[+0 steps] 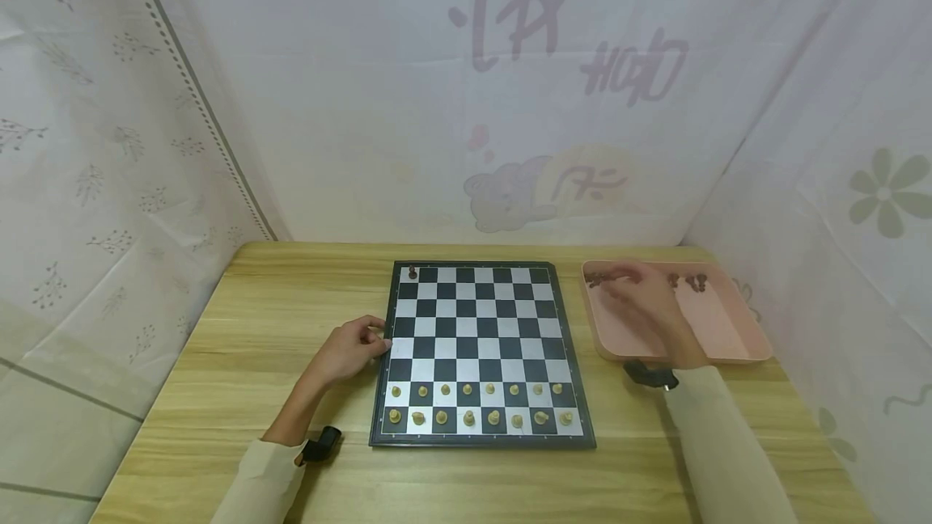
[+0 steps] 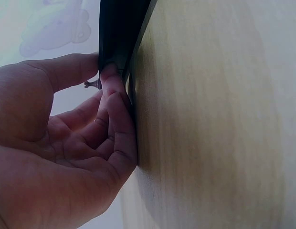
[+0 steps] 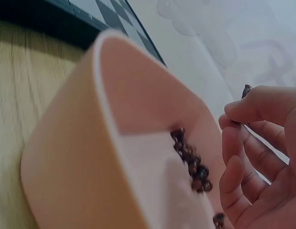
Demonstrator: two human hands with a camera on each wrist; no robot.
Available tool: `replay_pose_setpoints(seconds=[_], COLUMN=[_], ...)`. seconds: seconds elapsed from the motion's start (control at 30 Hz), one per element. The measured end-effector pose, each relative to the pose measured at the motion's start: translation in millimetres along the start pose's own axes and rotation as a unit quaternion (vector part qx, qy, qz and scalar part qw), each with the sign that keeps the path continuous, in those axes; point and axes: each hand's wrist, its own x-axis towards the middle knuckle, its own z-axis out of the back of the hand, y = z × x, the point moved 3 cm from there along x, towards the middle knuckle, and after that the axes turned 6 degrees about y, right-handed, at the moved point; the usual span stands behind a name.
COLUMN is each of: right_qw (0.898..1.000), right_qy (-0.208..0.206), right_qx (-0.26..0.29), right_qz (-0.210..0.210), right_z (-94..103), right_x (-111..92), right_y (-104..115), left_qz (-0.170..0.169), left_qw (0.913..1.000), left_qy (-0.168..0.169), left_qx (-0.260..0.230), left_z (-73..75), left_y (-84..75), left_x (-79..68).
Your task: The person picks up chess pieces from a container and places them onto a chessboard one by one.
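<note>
A black-and-white chessboard [image 1: 476,328] lies on the table, with two rows of pale chess pieces [image 1: 469,417] along its near side. One dark chess piece [image 1: 413,272] stands on the far-left corner square. My left hand [image 1: 349,350] holds the board's left edge, thumb on top and fingers against the side, as the left wrist view shows. Over the pink tray [image 1: 757,338], my right hand [image 1: 648,297] pinches a dark chess piece [image 3: 246,90] between thumb and index finger; most of that piece is hidden by them.
Inside the tray, clusters of dark chess pieces [image 1: 696,282] lie along the far wall. The tray stands right of the board on the wooden table [image 1: 291,289]. A patterned white cloth [image 1: 349,103] hangs behind and at both sides.
</note>
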Motion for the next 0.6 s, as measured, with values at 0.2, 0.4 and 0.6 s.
replay_pose_setpoints(seconds=[0.2,0.4,0.6], right_qw=[0.999,0.997,0.997], right_qy=[0.019,0.034,0.041], right_qx=[0.025,0.067,0.058], right_qz=[-0.005,0.004,0.034], right_z=[-11.6,-26.0,-40.1], right_x=[8,12,27], right_y=[10,37,39], left_qz=[0.002,-0.002,0.006], left_qw=[1.0,1.0,1.0], left_qy=[-0.001,0.0,0.0], left_qx=[-0.001,0.001,-0.002], left_z=[0.6,1.1,0.9], left_y=[0.0,0.1,-1.2], left_x=[-0.3,0.5,-0.3])
